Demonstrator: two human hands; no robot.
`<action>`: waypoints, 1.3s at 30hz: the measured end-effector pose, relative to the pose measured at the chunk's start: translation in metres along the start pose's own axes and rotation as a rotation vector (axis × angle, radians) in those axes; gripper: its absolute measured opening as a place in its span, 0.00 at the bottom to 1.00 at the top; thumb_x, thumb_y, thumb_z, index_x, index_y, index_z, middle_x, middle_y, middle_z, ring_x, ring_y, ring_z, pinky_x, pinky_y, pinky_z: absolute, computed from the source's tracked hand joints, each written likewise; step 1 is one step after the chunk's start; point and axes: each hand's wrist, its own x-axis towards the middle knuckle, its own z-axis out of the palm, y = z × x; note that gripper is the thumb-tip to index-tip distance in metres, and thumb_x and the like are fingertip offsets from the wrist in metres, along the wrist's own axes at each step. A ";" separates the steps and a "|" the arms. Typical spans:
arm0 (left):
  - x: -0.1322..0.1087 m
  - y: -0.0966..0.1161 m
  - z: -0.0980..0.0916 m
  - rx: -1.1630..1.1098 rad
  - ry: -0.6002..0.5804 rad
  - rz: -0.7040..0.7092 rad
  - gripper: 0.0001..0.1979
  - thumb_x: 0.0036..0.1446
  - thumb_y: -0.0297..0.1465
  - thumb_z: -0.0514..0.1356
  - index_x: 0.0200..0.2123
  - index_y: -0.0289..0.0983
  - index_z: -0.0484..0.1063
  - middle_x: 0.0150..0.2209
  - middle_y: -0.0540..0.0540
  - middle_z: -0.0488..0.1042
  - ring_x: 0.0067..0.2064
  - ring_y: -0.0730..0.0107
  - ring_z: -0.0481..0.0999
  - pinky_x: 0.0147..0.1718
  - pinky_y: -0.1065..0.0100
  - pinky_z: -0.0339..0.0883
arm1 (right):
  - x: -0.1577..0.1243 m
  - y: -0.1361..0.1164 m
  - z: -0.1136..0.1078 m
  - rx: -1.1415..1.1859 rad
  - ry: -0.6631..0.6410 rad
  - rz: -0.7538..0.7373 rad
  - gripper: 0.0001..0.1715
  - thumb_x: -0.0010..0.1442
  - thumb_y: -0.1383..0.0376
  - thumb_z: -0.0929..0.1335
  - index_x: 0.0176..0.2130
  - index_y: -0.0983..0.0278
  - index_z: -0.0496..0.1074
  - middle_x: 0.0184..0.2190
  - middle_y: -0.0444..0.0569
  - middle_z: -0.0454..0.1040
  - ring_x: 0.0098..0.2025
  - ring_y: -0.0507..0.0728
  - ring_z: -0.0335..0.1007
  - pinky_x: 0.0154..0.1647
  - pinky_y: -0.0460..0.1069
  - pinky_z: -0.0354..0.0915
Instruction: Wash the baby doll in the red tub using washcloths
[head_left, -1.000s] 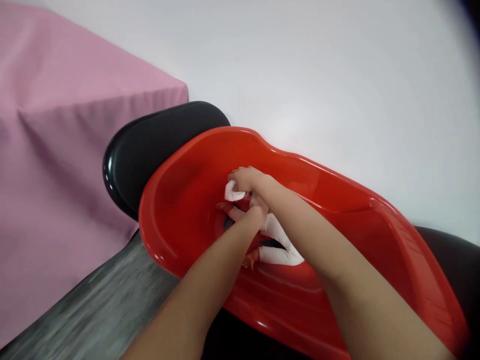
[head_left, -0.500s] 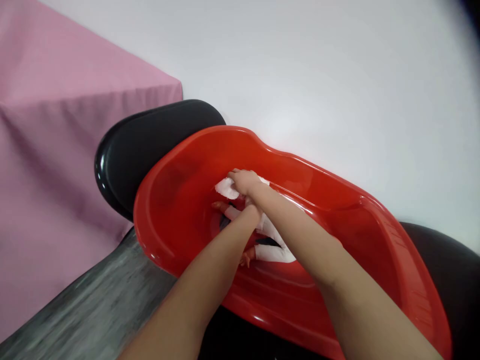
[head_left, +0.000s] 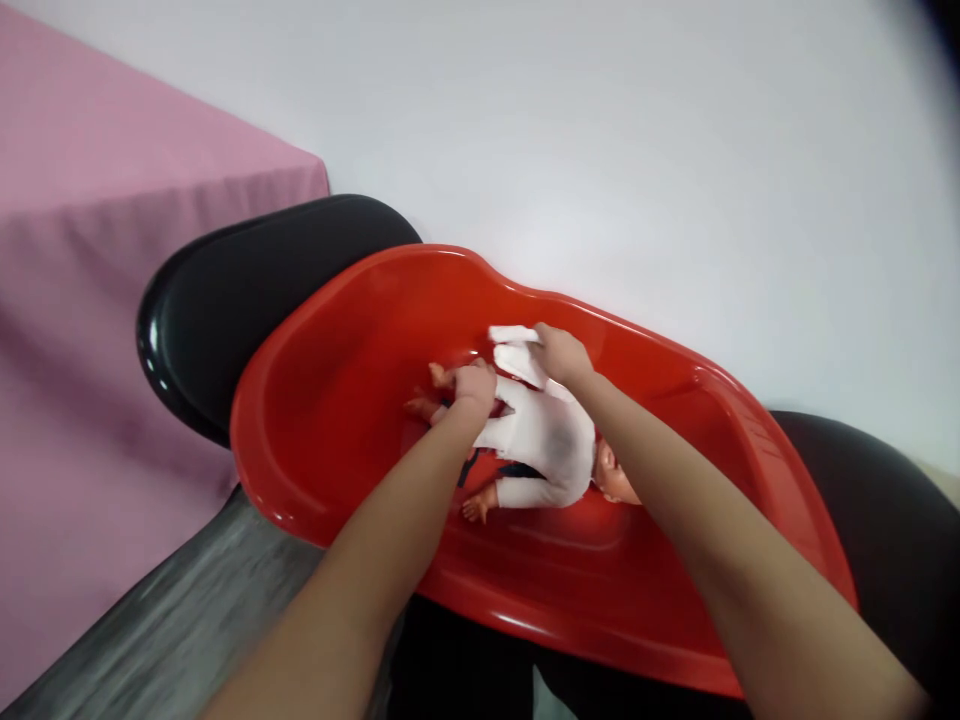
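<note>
A baby doll (head_left: 532, 425) in a white outfit with a grey smudge lies inside a red baby bathtub (head_left: 337, 330). Its head points right, partly behind my right forearm, and its bare feet point left. My left hand (head_left: 474, 385) is wrapped round one of the doll's legs near the foot. In my right hand (head_left: 562, 353), a white cloth (head_left: 517, 362) is pinched above the doll's far side. Some dark straps or patches show beneath the doll, partly hidden.
Behind the tub's left end is a black rounded seat (head_left: 277, 270); another black surface (head_left: 892, 510) lies at the right. A pink cloth-covered table (head_left: 150, 260) stands at left. A pale wall (head_left: 562, 130) is behind, and grey streaked flooring (head_left: 187, 600) shows at lower left.
My hands, crossed close together before, have moved apart: the right went rightward with the white cloth, the left stays by the doll's legs. More of the doll's body and its head now show.
</note>
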 end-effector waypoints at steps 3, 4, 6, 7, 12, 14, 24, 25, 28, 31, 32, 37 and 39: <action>0.003 0.000 -0.005 0.108 -0.016 -0.021 0.27 0.73 0.24 0.54 0.72 0.25 0.69 0.64 0.20 0.71 0.58 0.33 0.83 0.52 0.42 0.78 | -0.022 0.067 -0.002 0.053 0.087 0.191 0.14 0.77 0.58 0.64 0.51 0.62 0.75 0.50 0.59 0.83 0.49 0.66 0.79 0.40 0.53 0.64; 0.003 0.001 -0.004 0.130 -0.025 -0.023 0.27 0.73 0.25 0.55 0.72 0.26 0.69 0.64 0.20 0.71 0.57 0.33 0.83 0.51 0.44 0.79 | -0.028 0.082 -0.001 0.073 0.105 0.224 0.14 0.77 0.57 0.64 0.50 0.63 0.74 0.49 0.59 0.83 0.48 0.66 0.79 0.39 0.53 0.63; 0.001 0.002 -0.002 0.153 -0.023 -0.028 0.26 0.74 0.26 0.55 0.72 0.27 0.69 0.64 0.20 0.72 0.57 0.35 0.84 0.51 0.45 0.79 | -0.034 0.098 0.007 0.116 0.126 0.244 0.16 0.78 0.56 0.64 0.50 0.64 0.75 0.49 0.59 0.83 0.47 0.65 0.78 0.40 0.53 0.64; 0.000 0.002 0.000 0.161 -0.022 -0.026 0.25 0.75 0.25 0.54 0.71 0.27 0.70 0.63 0.21 0.72 0.57 0.36 0.84 0.52 0.45 0.79 | -0.035 0.100 0.012 0.132 0.129 0.230 0.16 0.78 0.56 0.64 0.51 0.64 0.75 0.49 0.59 0.82 0.47 0.65 0.78 0.41 0.53 0.65; 0.001 0.004 0.002 0.205 -0.039 -0.002 0.24 0.75 0.26 0.54 0.70 0.26 0.71 0.62 0.23 0.73 0.58 0.39 0.83 0.53 0.48 0.79 | -0.009 0.074 0.048 0.119 -0.034 -0.004 0.17 0.76 0.61 0.66 0.58 0.67 0.76 0.58 0.61 0.80 0.57 0.65 0.77 0.56 0.54 0.69; 0.003 0.005 0.003 0.205 -0.047 -0.003 0.23 0.76 0.27 0.53 0.69 0.27 0.70 0.62 0.24 0.73 0.58 0.38 0.83 0.53 0.46 0.78 | 0.006 0.061 0.062 0.108 -0.163 -0.078 0.21 0.76 0.58 0.67 0.61 0.65 0.77 0.63 0.60 0.78 0.63 0.65 0.74 0.62 0.55 0.68; 0.004 0.008 0.010 0.215 -0.050 -0.014 0.26 0.76 0.22 0.44 0.69 0.28 0.70 0.63 0.25 0.72 0.59 0.38 0.82 0.53 0.44 0.77 | 0.033 0.052 0.106 0.224 -0.194 -0.031 0.20 0.66 0.69 0.73 0.57 0.68 0.83 0.59 0.63 0.80 0.59 0.65 0.79 0.66 0.56 0.71; 0.004 0.008 0.010 0.211 -0.048 -0.016 0.26 0.76 0.22 0.44 0.70 0.28 0.70 0.63 0.24 0.72 0.59 0.38 0.82 0.52 0.44 0.77 | 0.032 0.055 0.107 0.271 -0.157 -0.027 0.19 0.68 0.71 0.71 0.56 0.69 0.83 0.57 0.62 0.81 0.57 0.63 0.80 0.64 0.54 0.71; 0.005 0.008 0.011 0.196 -0.056 -0.022 0.26 0.76 0.21 0.44 0.70 0.28 0.70 0.64 0.24 0.72 0.59 0.38 0.82 0.52 0.45 0.77 | 0.029 0.063 0.107 0.362 -0.077 -0.014 0.20 0.70 0.70 0.69 0.56 0.71 0.83 0.57 0.63 0.81 0.54 0.62 0.80 0.60 0.53 0.72; 0.006 0.008 0.011 0.181 -0.048 -0.022 0.26 0.77 0.21 0.45 0.70 0.28 0.70 0.63 0.24 0.73 0.60 0.39 0.81 0.54 0.44 0.77 | 0.024 0.064 0.108 0.346 -0.116 -0.111 0.22 0.64 0.68 0.76 0.57 0.68 0.84 0.57 0.61 0.82 0.57 0.63 0.79 0.64 0.53 0.71; 0.005 0.008 0.010 0.177 -0.044 -0.022 0.25 0.77 0.21 0.45 0.70 0.28 0.70 0.63 0.24 0.73 0.60 0.39 0.81 0.54 0.45 0.77 | 0.023 0.063 0.108 0.333 -0.137 -0.146 0.22 0.61 0.69 0.77 0.55 0.67 0.85 0.56 0.60 0.82 0.56 0.63 0.79 0.64 0.53 0.70; 0.001 0.009 0.007 0.204 -0.079 -0.036 0.24 0.77 0.22 0.47 0.70 0.29 0.70 0.64 0.26 0.72 0.59 0.40 0.81 0.54 0.46 0.77 | 0.021 0.056 0.109 0.370 -0.128 -0.095 0.14 0.60 0.74 0.73 0.45 0.67 0.86 0.52 0.57 0.83 0.50 0.58 0.81 0.58 0.49 0.72; 0.001 0.009 0.006 0.208 -0.081 -0.030 0.24 0.77 0.23 0.47 0.70 0.30 0.70 0.64 0.26 0.72 0.60 0.40 0.81 0.54 0.47 0.77 | 0.022 0.056 0.109 0.369 -0.122 -0.082 0.15 0.61 0.73 0.74 0.47 0.65 0.86 0.53 0.56 0.83 0.52 0.58 0.81 0.59 0.49 0.72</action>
